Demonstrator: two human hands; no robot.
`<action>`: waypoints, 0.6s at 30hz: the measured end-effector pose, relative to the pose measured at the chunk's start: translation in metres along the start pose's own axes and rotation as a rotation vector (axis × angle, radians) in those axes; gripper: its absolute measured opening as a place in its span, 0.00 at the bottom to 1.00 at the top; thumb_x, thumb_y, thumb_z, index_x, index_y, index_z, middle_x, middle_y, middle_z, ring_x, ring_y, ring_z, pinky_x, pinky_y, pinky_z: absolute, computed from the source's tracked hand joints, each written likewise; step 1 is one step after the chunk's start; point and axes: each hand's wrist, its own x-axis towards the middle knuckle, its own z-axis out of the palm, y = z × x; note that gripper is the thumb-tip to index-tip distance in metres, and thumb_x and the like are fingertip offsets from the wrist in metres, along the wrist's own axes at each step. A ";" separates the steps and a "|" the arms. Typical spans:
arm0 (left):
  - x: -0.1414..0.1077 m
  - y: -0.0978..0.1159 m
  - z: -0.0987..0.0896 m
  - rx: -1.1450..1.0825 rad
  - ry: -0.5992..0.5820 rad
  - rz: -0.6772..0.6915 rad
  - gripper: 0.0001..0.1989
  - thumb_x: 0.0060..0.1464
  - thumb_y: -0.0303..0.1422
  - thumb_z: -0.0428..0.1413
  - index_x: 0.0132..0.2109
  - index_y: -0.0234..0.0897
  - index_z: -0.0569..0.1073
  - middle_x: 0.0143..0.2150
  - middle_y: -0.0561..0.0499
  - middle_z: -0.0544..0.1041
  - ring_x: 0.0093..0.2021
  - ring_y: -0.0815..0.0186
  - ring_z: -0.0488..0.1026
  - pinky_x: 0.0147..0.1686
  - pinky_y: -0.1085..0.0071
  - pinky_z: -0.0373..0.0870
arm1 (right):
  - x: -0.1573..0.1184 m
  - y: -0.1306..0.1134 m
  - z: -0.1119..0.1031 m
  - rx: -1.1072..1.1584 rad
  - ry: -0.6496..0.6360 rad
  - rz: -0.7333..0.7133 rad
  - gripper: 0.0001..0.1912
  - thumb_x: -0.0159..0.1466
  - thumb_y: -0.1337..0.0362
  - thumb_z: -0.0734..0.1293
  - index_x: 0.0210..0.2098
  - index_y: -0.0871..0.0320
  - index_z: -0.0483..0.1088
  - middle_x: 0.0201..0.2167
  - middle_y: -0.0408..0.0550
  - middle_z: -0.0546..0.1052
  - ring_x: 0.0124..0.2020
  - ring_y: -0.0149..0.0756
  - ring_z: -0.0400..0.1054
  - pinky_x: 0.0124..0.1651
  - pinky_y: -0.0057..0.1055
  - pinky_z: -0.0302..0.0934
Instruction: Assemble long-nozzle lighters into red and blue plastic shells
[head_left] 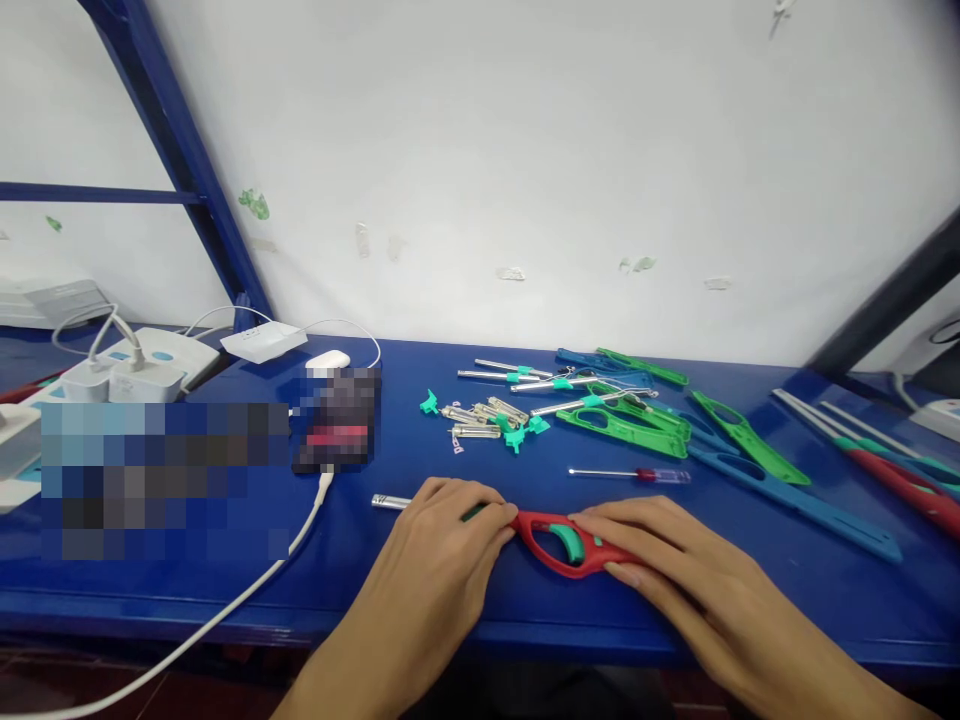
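A red gas lighter (536, 540) with a green trigger and a metal barrel lies near the front edge of the blue table, its barrel pointing left. My left hand (450, 550) is closed around the front of it, covering part of the barrel. Around the rear of the red handle, my right hand (690, 570) has its thumb and fingers closed. Just behind the lighter rests a screwdriver (630, 475) with a purple-red handle. Green handle shells (626, 430), blue shells (795, 500), metal barrels (562, 383), clear fuel tubes (480, 418) and green triggers (514, 437) are scattered farther back.
More red-handled lighters (892, 465) lie at the right. Toward the left are a blurred phone (337, 420) with a white cable (300, 535), a power strip with plugs (142, 380) and a white box (264, 341). A white wall (525, 170) stands behind the table.
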 end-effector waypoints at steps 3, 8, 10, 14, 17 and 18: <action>0.001 0.001 -0.001 -0.003 -0.011 0.000 0.09 0.70 0.22 0.56 0.49 0.36 0.79 0.46 0.49 0.82 0.43 0.58 0.78 0.45 0.58 0.75 | -0.005 0.002 0.003 -0.010 -0.039 0.025 0.19 0.78 0.58 0.61 0.66 0.38 0.70 0.64 0.40 0.76 0.63 0.36 0.73 0.65 0.33 0.71; 0.000 0.000 -0.001 -0.016 -0.023 -0.005 0.10 0.69 0.20 0.56 0.49 0.36 0.80 0.46 0.48 0.82 0.44 0.58 0.78 0.46 0.58 0.74 | -0.008 0.004 0.006 -0.130 0.021 -0.032 0.23 0.77 0.60 0.62 0.68 0.38 0.68 0.67 0.38 0.75 0.64 0.40 0.73 0.65 0.39 0.71; 0.000 0.000 -0.001 -0.014 -0.035 -0.002 0.10 0.69 0.20 0.56 0.49 0.36 0.80 0.46 0.48 0.82 0.44 0.58 0.78 0.47 0.58 0.74 | -0.007 0.003 0.005 -0.171 0.047 -0.080 0.25 0.76 0.63 0.62 0.70 0.38 0.67 0.67 0.38 0.75 0.63 0.40 0.74 0.64 0.39 0.73; 0.000 -0.001 -0.002 0.011 -0.073 0.012 0.12 0.68 0.19 0.56 0.50 0.37 0.79 0.47 0.48 0.81 0.46 0.58 0.77 0.48 0.57 0.74 | -0.006 -0.001 -0.001 -0.270 0.063 -0.195 0.30 0.74 0.70 0.61 0.71 0.41 0.66 0.66 0.40 0.76 0.60 0.41 0.77 0.59 0.37 0.75; 0.002 0.001 -0.004 0.048 -0.098 0.048 0.12 0.68 0.18 0.55 0.50 0.35 0.78 0.47 0.46 0.80 0.46 0.57 0.77 0.48 0.57 0.75 | -0.004 -0.005 -0.004 -0.367 0.064 -0.279 0.28 0.73 0.71 0.59 0.70 0.47 0.69 0.65 0.43 0.77 0.58 0.43 0.78 0.55 0.38 0.78; 0.003 0.002 -0.004 0.058 -0.100 0.058 0.12 0.68 0.18 0.54 0.50 0.34 0.78 0.47 0.46 0.80 0.46 0.57 0.77 0.48 0.56 0.76 | -0.003 -0.006 -0.005 -0.386 0.065 -0.291 0.27 0.74 0.70 0.58 0.68 0.49 0.70 0.65 0.45 0.78 0.57 0.43 0.79 0.53 0.38 0.78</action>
